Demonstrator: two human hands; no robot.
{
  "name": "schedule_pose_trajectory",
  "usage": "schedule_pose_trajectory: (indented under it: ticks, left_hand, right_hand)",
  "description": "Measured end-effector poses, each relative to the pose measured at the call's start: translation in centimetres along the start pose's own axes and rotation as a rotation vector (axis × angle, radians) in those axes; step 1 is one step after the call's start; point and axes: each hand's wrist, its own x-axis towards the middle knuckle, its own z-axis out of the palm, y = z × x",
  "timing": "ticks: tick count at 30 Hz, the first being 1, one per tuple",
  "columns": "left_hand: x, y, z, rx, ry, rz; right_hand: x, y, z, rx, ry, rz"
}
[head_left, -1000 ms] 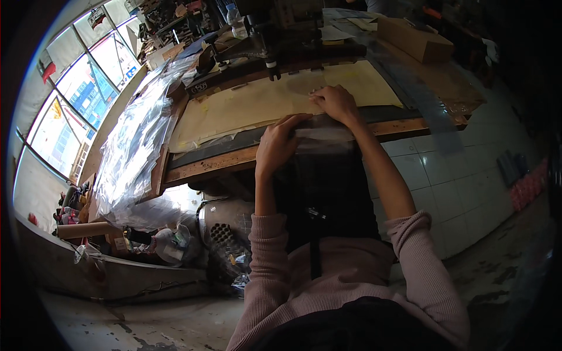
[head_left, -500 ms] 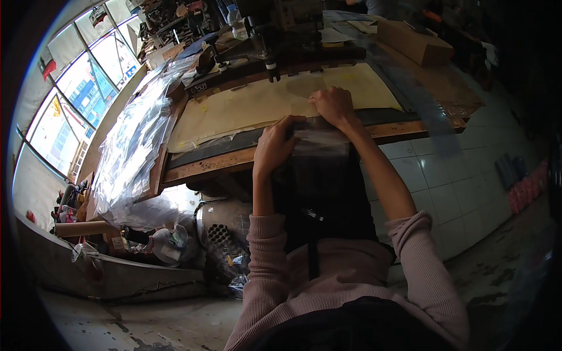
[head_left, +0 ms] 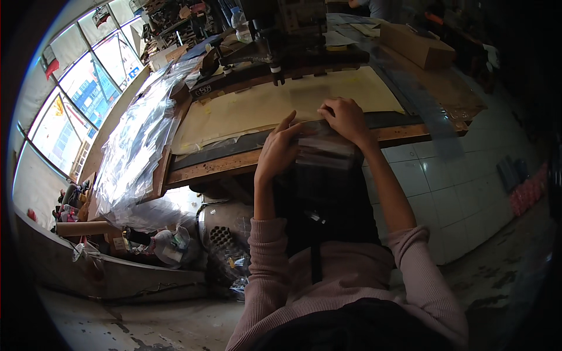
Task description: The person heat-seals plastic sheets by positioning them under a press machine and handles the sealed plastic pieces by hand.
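A clear plastic sheet (head_left: 325,153) hangs over the table's front edge against my dark trousers. At its left side is my left hand (head_left: 277,151), closed on the edge with one finger lifted away; its thumb is partly hidden. My right hand (head_left: 346,120) pinches the sheet's upper right part between thumb and bent fingers. Beyond both hands lies a wide cream board (head_left: 257,111) on a dark mat (head_left: 205,154). Over the board's far side stands a dark machine (head_left: 293,44) with a short downward post (head_left: 276,73).
A heap of clear plastic sheets (head_left: 132,146) covers the table's left side. To the right are a cardboard box (head_left: 417,47) and a clear strip (head_left: 443,131) hanging off the table. The wooden front rail (head_left: 216,167) runs just before me. Part of another person (head_left: 374,7) shows at the back.
My right hand has come nearer and slightly right, off the board's middle. A finger of my left hand has lifted. The hanging plastic sheet has shifted, and the view has moved slightly.
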Motion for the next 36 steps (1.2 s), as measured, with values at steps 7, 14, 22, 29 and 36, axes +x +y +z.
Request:
schedule_pose_trajectory:
  ticks: [7,14,22,29,36]
  left_hand:
    - [-2.3,1.7,0.1,0.147,0.002,0.068]
    - [-1.7,2.1,0.6,0.156,-0.031,0.064]
    - [-2.2,1.4,-0.1,0.153,-0.083,0.172]
    - [-1.7,1.1,0.2,0.048,-0.085,0.199]
    - [-1.8,1.3,0.3,0.003,-0.105,0.103]
  right_hand:
    - [3.3,3.5,-2.2,0.191,-0.374,0.179]
    - [6.1,10.0,3.7,-0.107,-0.378,0.126]
    - [8.1,8.0,-2.6,0.252,-0.380,0.001]
    - [10.6,4.3,-12.2,0.473,-0.356,0.177]
    - [11.3,1.9,-14.5,0.469,-0.475,0.054]
